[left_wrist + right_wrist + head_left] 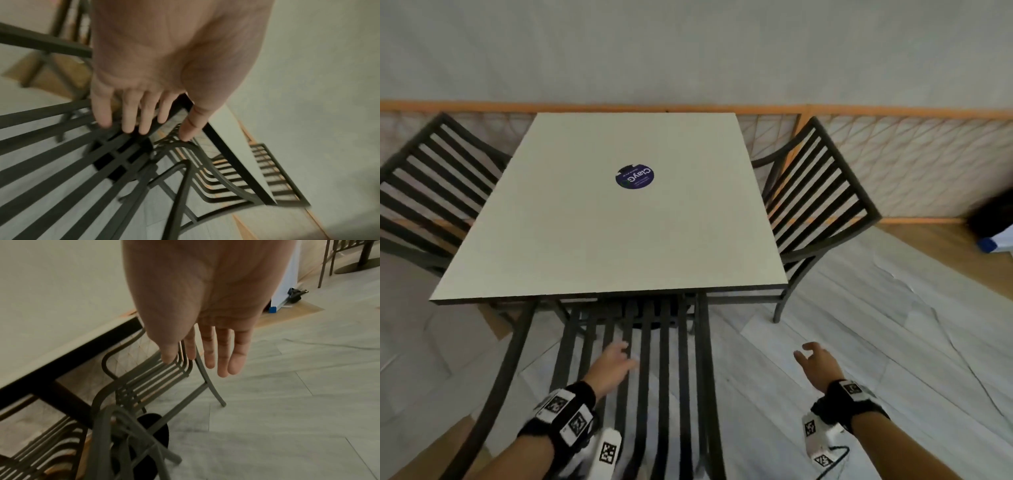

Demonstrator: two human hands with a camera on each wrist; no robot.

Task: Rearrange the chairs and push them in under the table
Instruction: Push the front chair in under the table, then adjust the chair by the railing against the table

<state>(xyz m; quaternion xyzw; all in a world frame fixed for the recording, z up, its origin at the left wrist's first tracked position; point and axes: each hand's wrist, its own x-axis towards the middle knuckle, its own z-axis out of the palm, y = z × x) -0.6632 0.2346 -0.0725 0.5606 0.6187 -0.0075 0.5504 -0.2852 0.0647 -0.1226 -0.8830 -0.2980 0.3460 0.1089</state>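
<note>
A square white table (pixel 599 222) carries a round blue sticker (pixel 635 177). Three dark slatted metal chairs surround it. The near chair (pixel 707 377) stands in front of me, its seat under the table's front edge and its back slats (pixel 61 162) below my hands. My left hand (pixel 616 359) (pixel 158 131) is over those slats with straight fingers; contact cannot be told. To the right of this chair my right hand (pixel 813 358) (pixel 195 363) hangs open above the floor, holding nothing. The left chair (pixel 476 136) and right chair (pixel 815 198) (pixel 156 374) sit at the table's sides.
Behind the table runs a wall with an orange rail and lattice panel (pixel 914 164). A black bag with a blue and white object (pixel 993 222) lies on the floor at the far right. Another table base and chair (pixel 353 264) stand further off. The table's black pedestal foot (pixel 156 431) sits under the chairs.
</note>
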